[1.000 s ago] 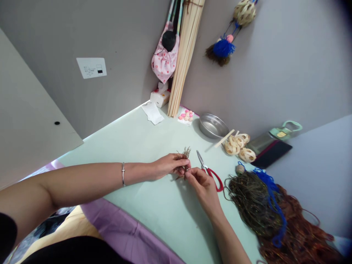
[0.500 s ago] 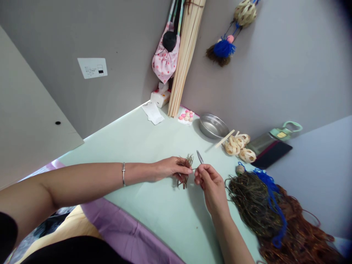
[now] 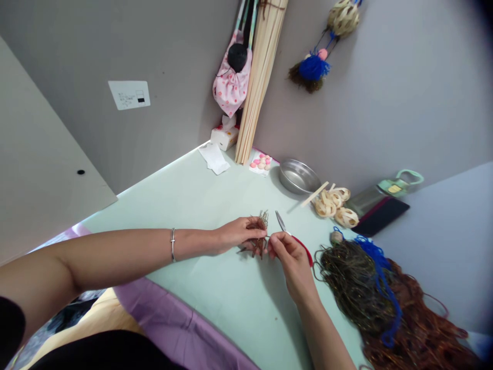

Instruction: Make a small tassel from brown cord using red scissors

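Note:
My left hand (image 3: pixel 241 234) is closed around a small bundle of brown yarn (image 3: pixel 259 226), whose loose ends stick out above and below the fingers. Close on its right, my right hand (image 3: pixel 288 252) pinches a thin strand of yarn that runs out of the bundle. Scissors with red handles (image 3: pixel 304 247) lie on the table, partly behind the right hand, their blades (image 3: pixel 280 220) pointing up and away. To the right of that hand lies a heap of dark olive yarn (image 3: pixel 346 282) with blue yarn (image 3: pixel 375 252) and reddish-brown yarn (image 3: pixel 416 313).
Along the wall stand a metal bowl (image 3: pixel 298 177), woven strip balls (image 3: pixel 327 205), a bottle (image 3: pixel 370 198), a dark flat case (image 3: pixel 381 216), pink and cream beads (image 3: pixel 262 162) and a tissue box (image 3: pixel 224 137). Long wooden strips (image 3: pixel 260 87) lean in the corner. A tasselled ball (image 3: pixel 343 19) hangs above.
Both hands have shifted slightly to the left, and the bundle has turned a little. More of the scissors' red handles now shows behind the right hand.

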The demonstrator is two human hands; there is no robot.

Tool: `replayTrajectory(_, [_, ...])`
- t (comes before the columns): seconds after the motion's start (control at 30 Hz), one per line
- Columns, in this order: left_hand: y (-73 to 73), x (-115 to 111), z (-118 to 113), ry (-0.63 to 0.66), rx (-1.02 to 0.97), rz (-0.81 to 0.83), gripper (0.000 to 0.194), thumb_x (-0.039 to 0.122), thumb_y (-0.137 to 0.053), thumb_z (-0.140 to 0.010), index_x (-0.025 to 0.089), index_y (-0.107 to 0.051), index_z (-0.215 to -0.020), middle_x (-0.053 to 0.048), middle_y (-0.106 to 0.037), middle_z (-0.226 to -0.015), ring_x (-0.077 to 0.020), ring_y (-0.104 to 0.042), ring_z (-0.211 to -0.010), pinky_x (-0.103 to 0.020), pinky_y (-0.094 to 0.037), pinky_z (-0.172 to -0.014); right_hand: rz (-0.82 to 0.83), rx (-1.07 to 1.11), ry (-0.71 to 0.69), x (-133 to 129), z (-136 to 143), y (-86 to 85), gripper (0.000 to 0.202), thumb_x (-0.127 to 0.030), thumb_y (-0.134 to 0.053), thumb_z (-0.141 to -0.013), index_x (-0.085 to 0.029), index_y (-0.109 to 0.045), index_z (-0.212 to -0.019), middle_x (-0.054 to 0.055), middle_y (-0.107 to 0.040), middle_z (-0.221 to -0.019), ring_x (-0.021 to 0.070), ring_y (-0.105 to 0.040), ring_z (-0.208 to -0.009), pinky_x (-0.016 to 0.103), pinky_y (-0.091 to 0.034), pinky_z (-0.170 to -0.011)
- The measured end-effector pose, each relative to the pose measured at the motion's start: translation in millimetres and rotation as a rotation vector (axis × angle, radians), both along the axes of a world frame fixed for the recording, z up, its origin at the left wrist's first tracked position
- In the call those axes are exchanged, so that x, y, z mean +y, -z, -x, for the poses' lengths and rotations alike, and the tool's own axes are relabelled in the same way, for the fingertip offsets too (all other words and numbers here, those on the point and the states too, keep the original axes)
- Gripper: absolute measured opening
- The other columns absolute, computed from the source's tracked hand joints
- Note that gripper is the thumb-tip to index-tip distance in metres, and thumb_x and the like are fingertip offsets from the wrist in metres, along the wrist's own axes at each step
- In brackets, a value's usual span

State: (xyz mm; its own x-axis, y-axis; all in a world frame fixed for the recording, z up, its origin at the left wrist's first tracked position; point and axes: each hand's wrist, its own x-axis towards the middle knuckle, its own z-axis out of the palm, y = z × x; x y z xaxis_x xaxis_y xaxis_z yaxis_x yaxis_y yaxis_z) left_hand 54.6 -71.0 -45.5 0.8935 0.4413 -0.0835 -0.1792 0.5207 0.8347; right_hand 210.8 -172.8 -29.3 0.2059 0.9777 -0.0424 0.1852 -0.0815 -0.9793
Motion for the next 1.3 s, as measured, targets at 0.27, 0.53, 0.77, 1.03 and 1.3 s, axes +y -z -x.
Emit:
replayTrajectory(0.27, [-2.7, -2.1, -0.3, -0.003, 0.048, -0.001, 0.023, 0.029, -0.07, -0.079, 0.016, -0.053, -0.087, -0.001, -0.063, -0.072, -0.0133, -0.066, -0.062, -0.025, -0.052, -0.061, -0.002, 0.03, 0.073, 1.2, 4.5, -2.9, 0.017, -0.033, -0.068, -0.085, -0.019, -0.061, -0.08, -0.003, -0.054, -0.066, 0.0114, -0.047, -0.063, 0.024, -0.036, -0.062])
replayTrajectory(0.53, [-4.0, -1.4, -1.4, 0.024, 0.1, 0.03, 0.015, 0.022, -0.066, -0.077, 0.016, -0.053, -0.083, 0.0, -0.063, -0.064, -0.0119, -0.063, -0.056, -0.022, -0.05, -0.056, 0.012, 0.046, 0.037, 2.0, 7.6, -1.7, 0.011, -0.026, -0.068, -0.078, -0.019, -0.059, -0.079, -0.003, -0.056, -0.066, 0.0107, -0.046, -0.06, 0.022, -0.036, -0.058])
replayTrajectory(0.77, [-9.4, 1.5, -0.3, -0.009, 0.099, 0.144, 0.023, 0.03, -0.072, -0.076, 0.016, -0.056, -0.084, 0.001, -0.061, -0.066, -0.0077, -0.061, -0.06, -0.02, -0.051, -0.065, 0.0, 0.098, -0.031, 0.7, 7.7, -0.7, 0.01, -0.027, -0.066, -0.083, -0.02, -0.059, -0.081, -0.002, -0.061, -0.073, 0.0118, -0.05, -0.065, 0.024, -0.04, -0.063])
replayTrajectory(1.03, [-6.9, -6.6, -1.6, -0.056, 0.068, -0.024, 0.023, 0.03, -0.069, -0.081, 0.017, -0.05, -0.085, 0.002, -0.06, -0.067, -0.0089, -0.06, -0.058, -0.022, -0.05, -0.059, -0.032, 0.156, 0.026, -1.0, 10.6, -4.1, 0.019, -0.04, -0.058, -0.093, -0.022, -0.056, -0.089, -0.002, -0.057, -0.071, 0.0132, -0.052, -0.063, 0.027, -0.043, -0.065])
replayTrajectory(1.3, [-12.2, -6.2, -0.8, -0.073, 0.117, -0.041, 0.014, 0.025, -0.062, -0.082, 0.017, -0.051, -0.082, 0.006, -0.051, -0.06, -0.0076, -0.055, -0.054, -0.023, -0.051, -0.062, -0.237, -0.39, 0.068, -3.8, 8.4, -7.7, 0.01, -0.026, -0.053, -0.094, -0.023, -0.062, -0.098, 0.001, -0.056, -0.079, 0.015, -0.052, -0.068, 0.027, -0.042, -0.063])
